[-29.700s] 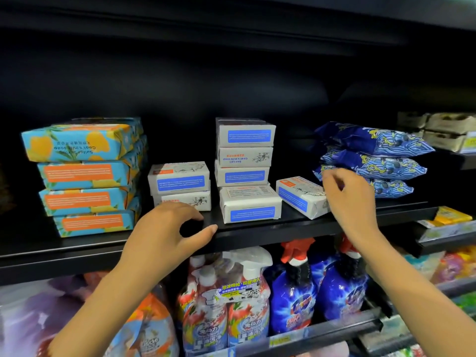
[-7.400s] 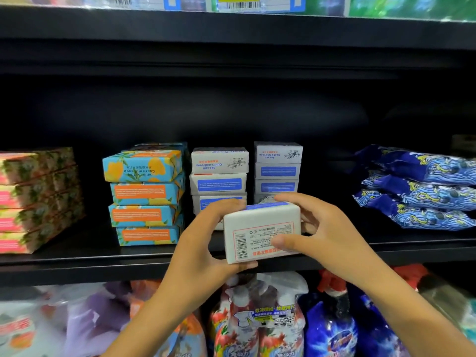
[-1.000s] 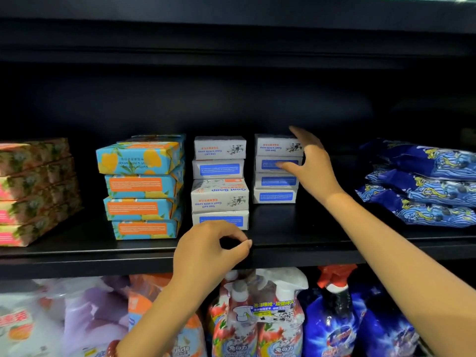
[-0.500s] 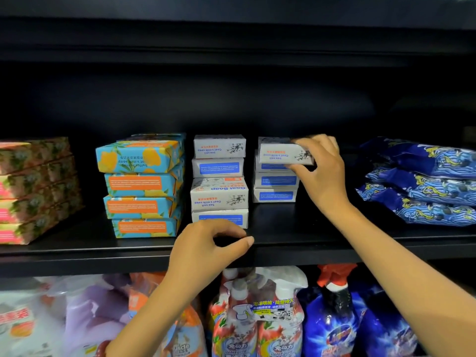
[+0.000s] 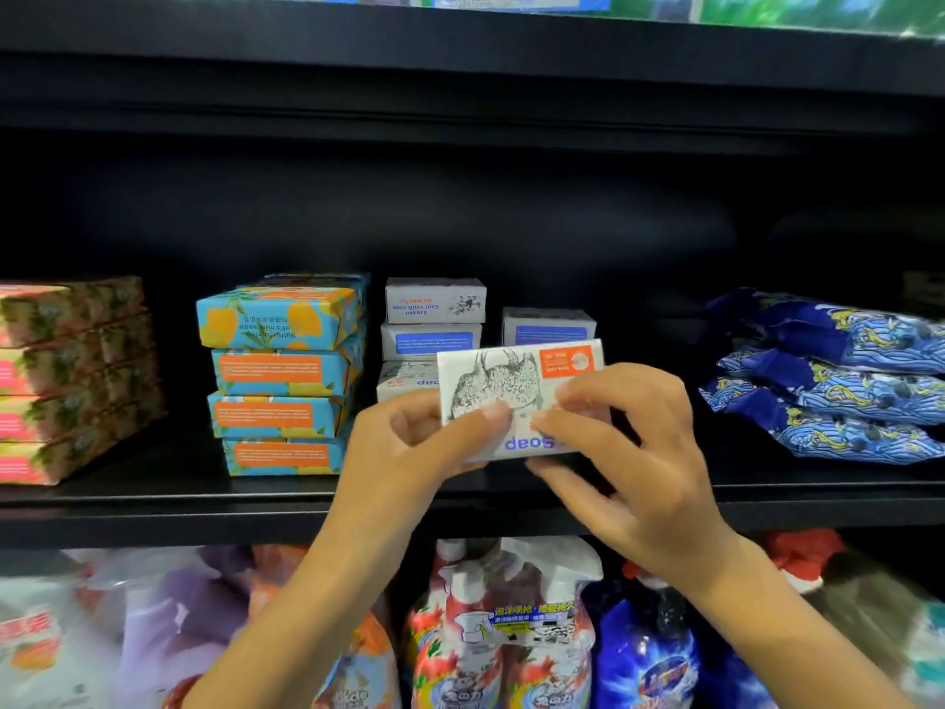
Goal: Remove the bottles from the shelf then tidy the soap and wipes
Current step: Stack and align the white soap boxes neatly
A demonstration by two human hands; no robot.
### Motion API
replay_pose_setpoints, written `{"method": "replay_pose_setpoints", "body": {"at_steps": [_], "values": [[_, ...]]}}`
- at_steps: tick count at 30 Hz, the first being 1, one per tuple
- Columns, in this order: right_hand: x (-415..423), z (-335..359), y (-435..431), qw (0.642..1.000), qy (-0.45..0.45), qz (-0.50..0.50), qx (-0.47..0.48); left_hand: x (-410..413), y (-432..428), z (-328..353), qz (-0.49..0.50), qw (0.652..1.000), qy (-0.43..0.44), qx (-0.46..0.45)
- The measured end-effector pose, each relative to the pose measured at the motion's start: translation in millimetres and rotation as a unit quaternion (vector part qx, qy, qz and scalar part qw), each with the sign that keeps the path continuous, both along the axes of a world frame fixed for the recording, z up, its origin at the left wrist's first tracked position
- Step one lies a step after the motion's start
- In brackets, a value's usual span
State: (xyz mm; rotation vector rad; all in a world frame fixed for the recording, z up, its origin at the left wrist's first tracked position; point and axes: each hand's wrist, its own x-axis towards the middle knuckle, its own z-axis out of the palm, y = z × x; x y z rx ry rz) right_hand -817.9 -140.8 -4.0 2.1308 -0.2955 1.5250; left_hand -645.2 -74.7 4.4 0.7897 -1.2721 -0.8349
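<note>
Soap box (image 5: 516,396) held before the shelf (image 5: 153,509): left hand (image 5: 409,447) and right hand (image 5: 629,452) pinch its ends.

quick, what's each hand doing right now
Left hand: holding the white soap box.
Right hand: holding the same box.

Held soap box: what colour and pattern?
White soap box with a grey animal sketch, orange label and blue "Soap" lettering; head view.
</note>
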Motion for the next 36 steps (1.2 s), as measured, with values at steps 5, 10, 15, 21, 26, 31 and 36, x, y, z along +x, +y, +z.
{"method": "replay_pose_setpoints", "body": {"at_steps": [5,10,15,21,26,31,36], "values": [[-9,14,14,0.937,-0.037,0.110,0.331,6,1,-4,0.043,0.993,-0.078,-0.082],[-7,22,20,0.919,-0.023,0.127,0.371,7,1,-9,0.051,0.987,-0.112,-0.105],[0,7,20,0.978,-0.053,0.077,0.189,12,0,-11,0.033,0.995,-0.082,-0.036],[-2,2,16,0.987,0.009,0.077,0.143,11,1,-14,0.022,0.992,-0.101,-0.075],[-11,3,18,0.899,-0.004,0.114,0.423,19,-1,-19,0.059,0.979,-0.138,-0.136],[-7,10,22,0.777,-0.069,0.217,0.587,18,-3,-26,0.078,0.960,-0.207,-0.172],[-4,13,29,0.856,-0.076,0.184,0.477,23,-5,-26,0.050,0.961,-0.247,-0.117]]}}
